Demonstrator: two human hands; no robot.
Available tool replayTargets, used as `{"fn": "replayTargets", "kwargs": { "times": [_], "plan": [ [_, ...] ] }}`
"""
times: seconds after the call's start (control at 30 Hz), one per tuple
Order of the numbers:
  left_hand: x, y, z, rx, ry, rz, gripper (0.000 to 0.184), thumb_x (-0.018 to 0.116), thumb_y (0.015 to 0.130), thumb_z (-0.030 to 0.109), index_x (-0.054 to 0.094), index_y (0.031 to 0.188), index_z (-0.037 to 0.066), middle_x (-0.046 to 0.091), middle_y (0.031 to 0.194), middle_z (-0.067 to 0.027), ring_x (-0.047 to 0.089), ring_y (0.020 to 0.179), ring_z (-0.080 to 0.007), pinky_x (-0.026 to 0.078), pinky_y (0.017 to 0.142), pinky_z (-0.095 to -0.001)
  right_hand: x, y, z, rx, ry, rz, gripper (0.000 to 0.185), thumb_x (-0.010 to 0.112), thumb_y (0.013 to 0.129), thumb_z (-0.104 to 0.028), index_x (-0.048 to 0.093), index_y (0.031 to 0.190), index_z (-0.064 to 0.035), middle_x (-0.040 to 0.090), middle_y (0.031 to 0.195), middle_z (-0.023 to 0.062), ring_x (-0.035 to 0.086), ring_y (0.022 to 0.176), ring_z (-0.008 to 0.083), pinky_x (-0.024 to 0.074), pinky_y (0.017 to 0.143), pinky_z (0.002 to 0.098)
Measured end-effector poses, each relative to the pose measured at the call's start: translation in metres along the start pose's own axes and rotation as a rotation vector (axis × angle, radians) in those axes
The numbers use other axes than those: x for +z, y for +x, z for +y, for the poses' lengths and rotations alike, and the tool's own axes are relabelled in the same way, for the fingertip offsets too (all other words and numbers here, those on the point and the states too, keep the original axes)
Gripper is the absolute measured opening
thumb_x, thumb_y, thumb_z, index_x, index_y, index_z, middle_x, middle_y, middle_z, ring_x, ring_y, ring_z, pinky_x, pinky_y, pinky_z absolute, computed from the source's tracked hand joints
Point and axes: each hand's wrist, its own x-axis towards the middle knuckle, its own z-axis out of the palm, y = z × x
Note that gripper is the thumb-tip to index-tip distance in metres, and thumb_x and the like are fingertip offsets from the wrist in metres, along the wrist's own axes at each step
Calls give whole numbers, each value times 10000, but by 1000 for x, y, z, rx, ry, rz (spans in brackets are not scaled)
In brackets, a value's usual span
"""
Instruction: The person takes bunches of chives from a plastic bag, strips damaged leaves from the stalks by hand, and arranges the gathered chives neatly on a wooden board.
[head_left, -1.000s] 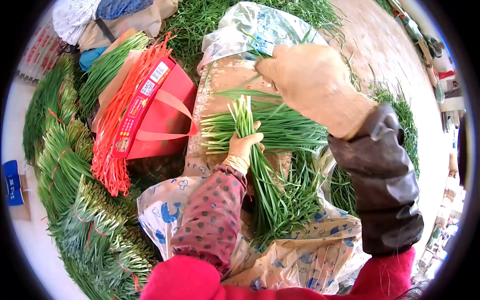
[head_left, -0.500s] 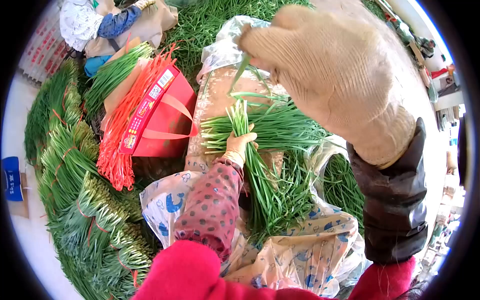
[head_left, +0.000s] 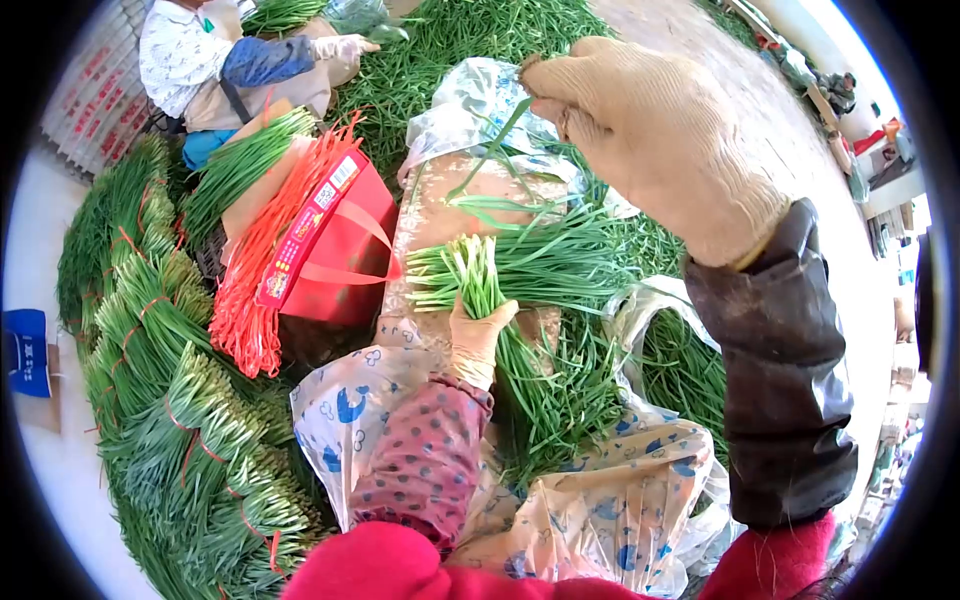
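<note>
My left hand (head_left: 478, 340), in a pale glove, is wrapped round a bunch of garlic chives (head_left: 476, 268), pale stem ends up and green leaves hanging toward me. Behind that bunch, more garlic chives (head_left: 570, 262) lie sideways across a worn board (head_left: 430, 215). My right hand (head_left: 665, 145), in a thick beige knit glove, is raised above the board's right side. Its fingers are pinched together, and a long green chive leaf (head_left: 492, 150) slants down from them toward the board.
Left of the board stands a red bag (head_left: 345, 255) with red ties (head_left: 265, 270) over it. Tied chive bundles (head_left: 190, 430) are heaped at far left. Loose chives (head_left: 470, 40) spread behind, where another person's sleeve (head_left: 268, 62) shows. Printed plastic sheeting (head_left: 600, 515) lies in front.
My right hand has moved slightly lower, the leaf still at its fingers. My left hand has slid down a little with the bunch. The other person's hand has moved right and down.
</note>
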Motion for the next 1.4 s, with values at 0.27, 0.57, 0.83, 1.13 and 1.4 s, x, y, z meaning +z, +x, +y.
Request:
{"fn": "replayTargets", "kwargs": {
  "times": [0.27,0.57,0.83,1.13,1.4],
  "plan": [
    [14,26,4,97,-44,-175,1076,683,692,-133,56,1520,148,529,1255,-75,597,958,-156,540,719,-270,-15,15,-12,-226,-51,61,166,654,779,-144,679,942,-127,588,773,72,606,763,281,485,681,380],
    [-9,47,-36,132,131,-193,868,665,731,-124,241,1450,116,614,1045,-123,637,777,-173,563,604,-295,13,-33,-99,-516,495,-609,97,707,720,-189,681,776,-114,642,744,39,638,717,228,524,662,374],
    [-21,56,-16,-301,-3,-13,696,709,702,-114,352,1286,13,679,888,-155,675,735,-219,552,510,-317,33,-68,-162,-544,783,-1085,121,720,695,-216,675,701,-104,672,738,36,657,683,211,540,617,378],
    [-19,43,10,-94,-208,-123,418,696,738,-101,529,1111,-13,676,905,-137,637,679,-189,537,537,-314,-25,-55,24,430,799,-46,253,593,874,-113,676,1112,-87,688,930,25,604,773,113,496,705,229],
    [-11,25,58,-6,-151,-123,290,727,744,-57,615,1007,-10,662,832,-68,616,635,-156,511,582,-288,51,-97,69,616,162,-430,646,676,838,-346,426,1363,-64,403,1440,169,446,1294,318,394,1059,392]
  ]
}}
